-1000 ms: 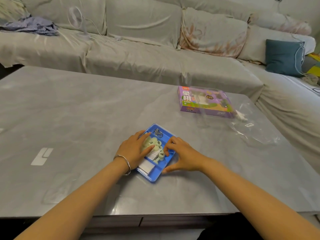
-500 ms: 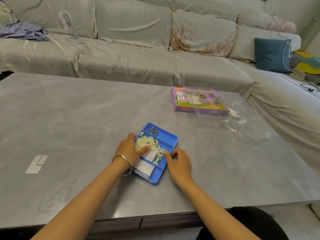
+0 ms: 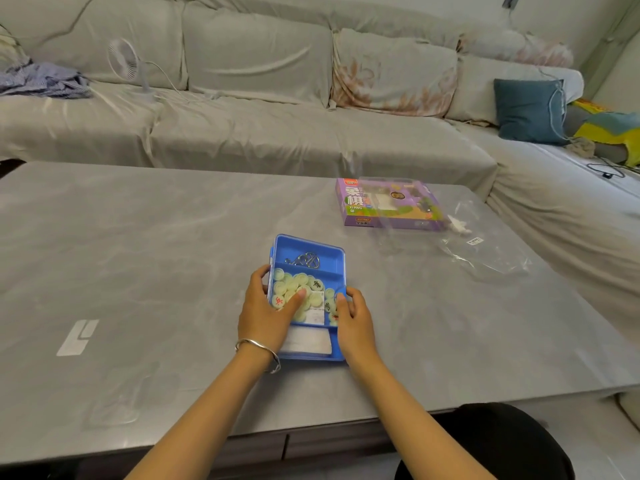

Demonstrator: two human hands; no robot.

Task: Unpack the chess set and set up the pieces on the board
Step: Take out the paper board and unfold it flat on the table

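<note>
If tilted while clamped between left hand [image 3: 265, 315] and right hand [image 3: 355, 317], could spill loose pieces [image 3: 294, 285] from blue tray [image 3: 329, 258] across bench [image 3: 156, 254].

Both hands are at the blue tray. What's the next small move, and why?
Probably scoop the pale pieces out onto the table: they lie heaped in the middle compartment of the blue tray, whose sides the left hand and right hand grip.

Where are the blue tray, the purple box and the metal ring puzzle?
blue tray [image 3: 311, 242]: head view, far wall.
purple box [image 3: 353, 202]: head view, printed top face.
metal ring puzzle [image 3: 305, 260]: head view, its middle.
</note>
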